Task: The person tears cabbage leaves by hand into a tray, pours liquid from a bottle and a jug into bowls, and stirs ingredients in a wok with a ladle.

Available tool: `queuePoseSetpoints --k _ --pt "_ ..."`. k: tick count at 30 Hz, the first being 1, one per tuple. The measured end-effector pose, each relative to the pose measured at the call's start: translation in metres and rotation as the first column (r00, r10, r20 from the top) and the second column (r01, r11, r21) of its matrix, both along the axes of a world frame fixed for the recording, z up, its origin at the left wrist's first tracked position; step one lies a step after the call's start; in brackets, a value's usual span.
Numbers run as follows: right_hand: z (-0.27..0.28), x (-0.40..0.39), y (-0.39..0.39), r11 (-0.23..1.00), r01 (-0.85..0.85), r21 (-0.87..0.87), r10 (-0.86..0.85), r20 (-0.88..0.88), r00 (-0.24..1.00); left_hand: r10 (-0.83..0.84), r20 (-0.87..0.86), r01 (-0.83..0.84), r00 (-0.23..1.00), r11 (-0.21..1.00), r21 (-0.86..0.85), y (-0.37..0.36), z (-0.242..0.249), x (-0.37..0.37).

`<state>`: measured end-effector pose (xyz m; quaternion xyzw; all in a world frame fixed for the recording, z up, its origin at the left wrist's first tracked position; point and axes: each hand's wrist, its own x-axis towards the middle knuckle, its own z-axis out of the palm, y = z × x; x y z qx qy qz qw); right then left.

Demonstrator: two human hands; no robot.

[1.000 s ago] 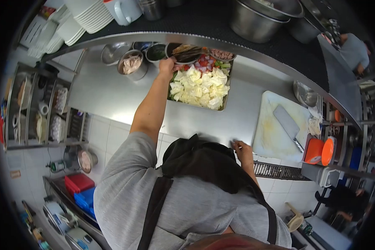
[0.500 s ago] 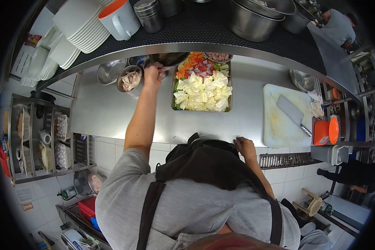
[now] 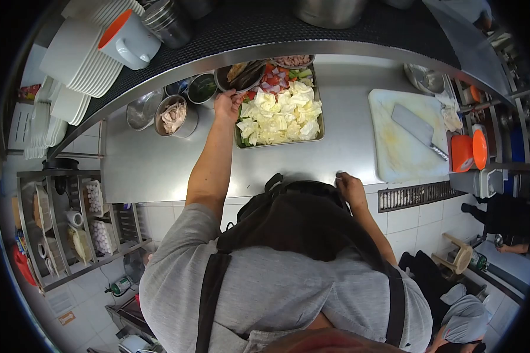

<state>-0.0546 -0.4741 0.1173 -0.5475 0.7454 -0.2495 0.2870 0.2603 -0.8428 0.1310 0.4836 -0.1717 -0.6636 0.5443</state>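
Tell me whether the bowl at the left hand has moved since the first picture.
Yes, to the left: judged against the tray, the bowl at the left hand now extends farther past its left side.

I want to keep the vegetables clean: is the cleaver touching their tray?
Apart. The head view shows bare counter between tray and the board under the cleaver.

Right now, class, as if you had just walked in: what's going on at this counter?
A person's left hand grips the rim of a metal bowl beside a tray of cut pale leaves and red, purple and green pieces. The right hand is at the counter's near edge. A cleaver lies on the cutting board.
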Motion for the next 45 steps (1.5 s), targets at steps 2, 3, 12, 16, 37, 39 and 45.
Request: queuePoseSetpoints --k 2,3,12,16,37,39,45 --pt "-0.006 0.000 -0.004 1.000 0.007 -0.025 -0.008 -0.063 0.998 -0.051 -0.004 0.051 0.999 0.999 0.008 0.013 0.008 -0.003" --pt "-0.008 -0.001 -0.004 1.000 0.012 -0.024 -0.013 -0.058 0.998 -0.091 -0.021 0.091 0.996 0.996 0.006 0.020 0.012 -0.005" --pt "-0.012 -0.003 -0.004 0.998 0.018 -0.056 -0.019 -0.025 0.999 0.022 0.986 0.630 -0.163 0.772 0.087 0.061 0.025 -0.072" --pt "-0.007 -0.002 0.001 0.997 0.063 -0.043 -0.061 0.049 0.997 -0.165 0.977 0.657 -0.131 0.724 0.211 0.061 0.037 -0.052" --pt "0.104 0.100 -0.200 0.850 -0.424 -0.311 0.434 -0.041 0.900 -0.535 0.501 0.667 0.680 0.735 -0.121 0.116 0.075 -0.045" --pt "0.106 0.098 -0.204 0.869 -0.433 -0.240 0.448 0.008 0.894 -0.532 0.487 0.659 0.693 0.741 -0.129 0.114 0.072 -0.046" --pt "0.100 0.095 -0.220 0.942 -0.319 -0.107 0.334 0.184 0.924 -0.553 0.445 0.664 0.705 0.735 -0.138 0.103 0.068 -0.039"
